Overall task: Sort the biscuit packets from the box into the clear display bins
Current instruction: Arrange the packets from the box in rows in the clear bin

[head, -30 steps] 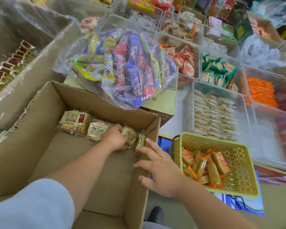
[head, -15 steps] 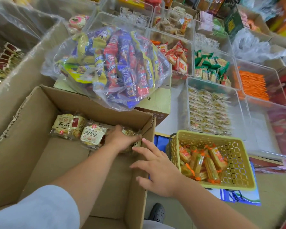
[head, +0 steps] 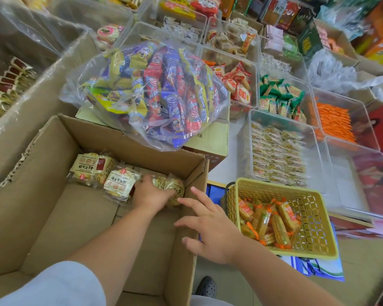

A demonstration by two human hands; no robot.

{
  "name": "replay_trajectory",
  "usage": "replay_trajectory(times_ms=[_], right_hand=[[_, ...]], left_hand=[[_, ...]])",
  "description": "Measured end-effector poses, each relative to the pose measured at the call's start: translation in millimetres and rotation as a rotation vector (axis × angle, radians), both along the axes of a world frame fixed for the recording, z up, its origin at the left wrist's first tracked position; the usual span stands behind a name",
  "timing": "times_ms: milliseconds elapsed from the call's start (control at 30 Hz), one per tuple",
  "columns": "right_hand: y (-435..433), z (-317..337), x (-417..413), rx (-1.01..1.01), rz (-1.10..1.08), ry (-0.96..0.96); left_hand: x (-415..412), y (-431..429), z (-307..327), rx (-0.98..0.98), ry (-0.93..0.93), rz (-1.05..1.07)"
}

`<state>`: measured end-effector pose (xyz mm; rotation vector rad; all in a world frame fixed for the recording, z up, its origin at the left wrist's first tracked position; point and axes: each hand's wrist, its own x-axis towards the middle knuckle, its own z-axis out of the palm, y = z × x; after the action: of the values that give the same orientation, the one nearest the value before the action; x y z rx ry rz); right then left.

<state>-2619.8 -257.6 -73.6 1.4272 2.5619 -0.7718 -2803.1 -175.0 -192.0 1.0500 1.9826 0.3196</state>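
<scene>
At the left, the box [head: 42,217] is standing open, with two biscuit packets [head: 91,167] lying loose against its far wall. Just right of them, the left hand [head: 152,194] is bearing down on a bunch [head: 175,187] of the same packets in the far right corner. Its grip is curling round them more tightly than a second ago, which suggests the handful is nearly ready to lift. The right hand [head: 210,226], fingers spread and holding nothing, is coming in over the box's right wall and is now almost touching that bunch, probably to help scoop it. Further right, the clear bin [head: 250,151] with rows of pale packets is sitting well apart, so no transfer is under way yet. The left fingertips are hiding under wrappers, leaving the count in the handful unclear, and blur is making the bin's contents too soft to match with certainty.
</scene>
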Motion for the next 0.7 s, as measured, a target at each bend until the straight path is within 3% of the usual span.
replay_trajectory(times_ms=[500,700], right_hand=[[-1,0,1,-0.004,-0.006,0.008],[-1,-2,1,-0.014,-0.002,0.059]], left_hand=[[8,-3,-2,-0.014,-0.012,0.028],[-14,-21,31,0.123,-0.281,0.244]])
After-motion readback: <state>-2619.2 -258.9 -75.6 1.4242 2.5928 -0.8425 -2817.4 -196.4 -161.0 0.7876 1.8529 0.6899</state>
